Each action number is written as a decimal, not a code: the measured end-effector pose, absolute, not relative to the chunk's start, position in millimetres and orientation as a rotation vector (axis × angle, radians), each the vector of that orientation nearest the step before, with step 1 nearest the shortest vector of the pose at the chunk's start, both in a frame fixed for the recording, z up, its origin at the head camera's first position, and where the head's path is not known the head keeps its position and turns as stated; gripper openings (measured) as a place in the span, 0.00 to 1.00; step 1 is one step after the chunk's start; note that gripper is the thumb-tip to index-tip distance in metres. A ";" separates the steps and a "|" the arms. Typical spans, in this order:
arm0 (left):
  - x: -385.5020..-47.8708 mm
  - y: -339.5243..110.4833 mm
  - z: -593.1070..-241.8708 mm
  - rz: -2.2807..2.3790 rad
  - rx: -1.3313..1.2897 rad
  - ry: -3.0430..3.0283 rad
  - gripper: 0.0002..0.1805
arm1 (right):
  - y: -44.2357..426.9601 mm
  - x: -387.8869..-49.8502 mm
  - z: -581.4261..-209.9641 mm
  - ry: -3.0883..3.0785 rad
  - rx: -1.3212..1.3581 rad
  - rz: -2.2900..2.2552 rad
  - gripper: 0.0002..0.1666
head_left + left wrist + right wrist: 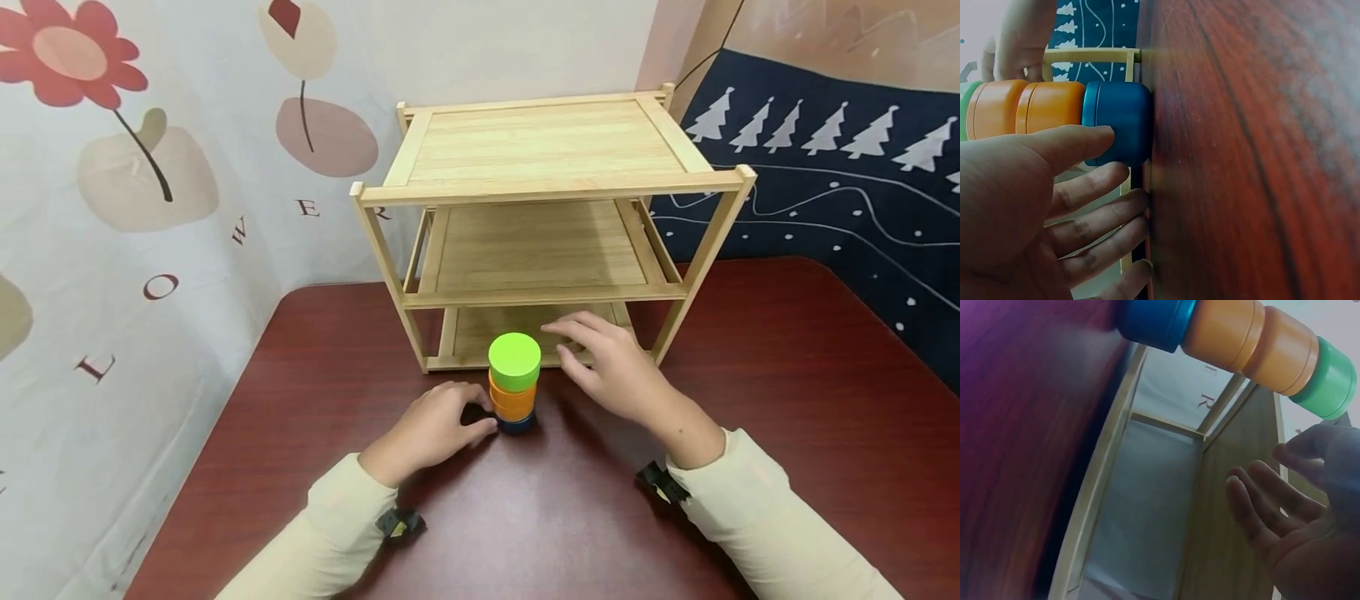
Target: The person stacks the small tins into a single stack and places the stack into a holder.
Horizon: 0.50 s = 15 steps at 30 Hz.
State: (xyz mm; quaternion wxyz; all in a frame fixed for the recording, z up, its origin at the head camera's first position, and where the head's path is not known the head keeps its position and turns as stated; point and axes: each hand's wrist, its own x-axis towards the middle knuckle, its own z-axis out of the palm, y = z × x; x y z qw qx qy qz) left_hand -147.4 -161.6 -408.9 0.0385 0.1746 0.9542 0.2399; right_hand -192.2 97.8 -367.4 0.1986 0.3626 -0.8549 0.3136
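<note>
A stack of round containers stands upright on the table: a blue one (1124, 112) at the bottom, two orange ones (1222, 331) above it and a green one (514, 360) on top. My left hand (435, 427) is at the left of the stack's base, thumb and fingers apart beside the blue container; whether it touches is unclear. To the right of the stack my right hand (611, 367) hovers near the green container's height, fingers spread and slightly bent, holding nothing.
Just behind the stack is a wooden rack (543, 292) with three shelves. The dark red table (315, 350) extends on both sides of it. A flower-patterned cloth (247, 125) hangs at the left, and a navy one with white trees (825, 183) at the right.
</note>
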 end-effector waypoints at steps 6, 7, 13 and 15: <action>-147.1 -161.4 -409.0 0.735 0.511 2.932 0.09 | 94.4 -194.8 -374.1 -2.530 1.049 0.841 0.18; -147.4 -161.2 -409.2 0.733 0.511 2.933 0.09 | 93.9 -194.8 -374.8 -2.553 1.055 0.835 0.18; -148.2 -160.6 -410.6 0.730 0.529 2.935 0.09 | 91.6 -194.3 -381.0 -2.654 1.090 0.895 0.17; -148.0 -160.8 -410.8 0.731 0.530 2.934 0.09 | 90.2 -193.8 -382.5 -2.674 1.109 0.972 0.17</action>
